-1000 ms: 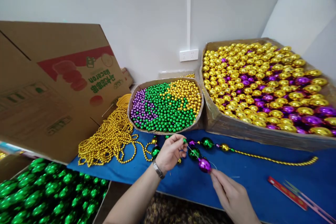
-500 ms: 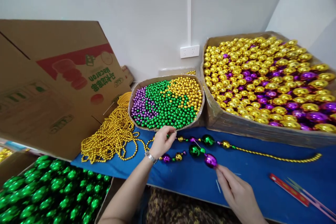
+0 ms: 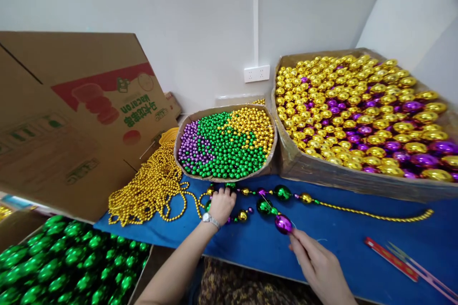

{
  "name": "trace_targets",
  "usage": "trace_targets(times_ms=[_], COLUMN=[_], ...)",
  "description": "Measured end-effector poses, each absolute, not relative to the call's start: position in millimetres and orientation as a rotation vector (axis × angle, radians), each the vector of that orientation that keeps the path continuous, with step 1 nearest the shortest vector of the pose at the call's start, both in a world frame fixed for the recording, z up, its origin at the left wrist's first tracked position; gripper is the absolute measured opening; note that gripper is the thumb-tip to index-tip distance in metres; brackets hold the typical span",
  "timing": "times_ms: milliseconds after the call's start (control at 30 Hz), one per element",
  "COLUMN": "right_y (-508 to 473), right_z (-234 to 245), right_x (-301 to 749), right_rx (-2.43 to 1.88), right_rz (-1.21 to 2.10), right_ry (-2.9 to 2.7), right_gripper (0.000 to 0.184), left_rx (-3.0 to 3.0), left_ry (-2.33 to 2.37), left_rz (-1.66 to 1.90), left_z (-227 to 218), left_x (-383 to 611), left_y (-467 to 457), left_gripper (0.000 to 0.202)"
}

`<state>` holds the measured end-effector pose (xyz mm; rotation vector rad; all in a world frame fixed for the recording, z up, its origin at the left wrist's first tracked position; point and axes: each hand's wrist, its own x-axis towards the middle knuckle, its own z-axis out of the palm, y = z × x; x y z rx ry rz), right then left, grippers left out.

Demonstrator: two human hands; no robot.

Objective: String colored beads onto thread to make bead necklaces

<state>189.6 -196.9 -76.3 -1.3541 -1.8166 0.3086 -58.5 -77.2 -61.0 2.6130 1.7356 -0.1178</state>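
My right hand (image 3: 318, 262) pinches the lower right end of a shiny purple oval bead (image 3: 283, 224). Thin thread shows beside this bead, and a small green bead and a large green bead (image 3: 264, 206) line up beyond it. My left hand (image 3: 222, 207), a watch on its wrist, rests palm down over the bead necklace, fingers curled; what lies under them is hidden. The necklace runs right past a green bead (image 3: 282, 192) and a gold bead (image 3: 306, 198) to a gold bead chain (image 3: 372, 215). A short row with a gold bead (image 3: 242, 215) lies right of my left wrist.
A box of small purple, green and gold beads (image 3: 229, 140) stands behind my hands. Right of it is a large box (image 3: 311, 164) of gold and purple beads. Gold chains (image 3: 148, 190), a carton (image 3: 82, 152), green beads (image 3: 71, 257), a red strip (image 3: 390, 259) and pink tweezers (image 3: 425, 274) surround them.
My left hand has dropped from the front edge of the small bead box onto the necklace. My right hand still holds the purple bead, shifted slightly left in view.
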Motion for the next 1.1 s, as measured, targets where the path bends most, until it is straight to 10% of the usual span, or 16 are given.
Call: trace_targets(times_ms=[300,1100], right_y=[-194.9,-196.9], right_z=[-70.0,-59.2], right_x=[185.8,178.1], right_rx=[-1.307,-1.262], right_rz=[0.314,0.259], right_ry=[-1.889,-1.922], right_gripper=[0.021,0.024], left_rx=[1.162,0.711], left_ry=[0.946,0.787], left_rz=[0.943,1.169], left_z=[-30.5,-12.9], left_x=[-41.7,-19.2], left_y=[-89.9,-110.5], left_gripper=[0.029,0.037])
